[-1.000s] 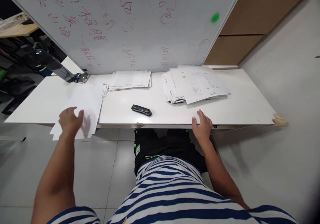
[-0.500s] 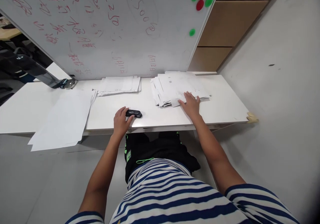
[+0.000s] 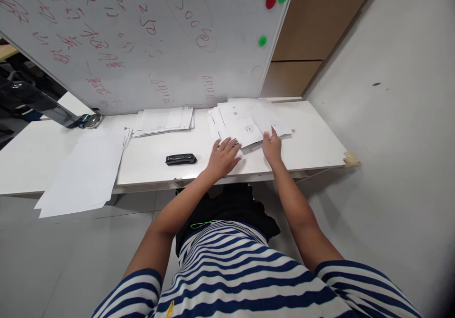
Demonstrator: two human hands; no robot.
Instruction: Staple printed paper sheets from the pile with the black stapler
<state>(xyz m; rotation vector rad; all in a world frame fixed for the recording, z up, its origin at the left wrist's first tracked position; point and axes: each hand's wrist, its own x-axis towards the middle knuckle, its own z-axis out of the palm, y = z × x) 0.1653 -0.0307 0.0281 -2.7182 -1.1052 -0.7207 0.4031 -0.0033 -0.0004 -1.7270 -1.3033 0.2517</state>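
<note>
Head view: both my hands are now on the loose pile of printed sheets at about one o'clock on the tabletop. My left hand has come off the black stapler it was touching half a second ago and has crossed to the pile's near left corner, fingers spread and flat, gripping nothing. My right hand stays at the pile's near edge, fingertips pressing on a sheet; whether it pinches the paper I cannot tell. So the work has moved from the stapler to the paper. The top sheet lies skewed, its long axis running from ten o'clock to four o'clock, with a round stamp showing. The stapler rests alone at eleven o'clock from my left hand, long axis left to right. A neater stack sits by the whiteboard; blank sheets overhang the edge at nine o'clock.
</note>
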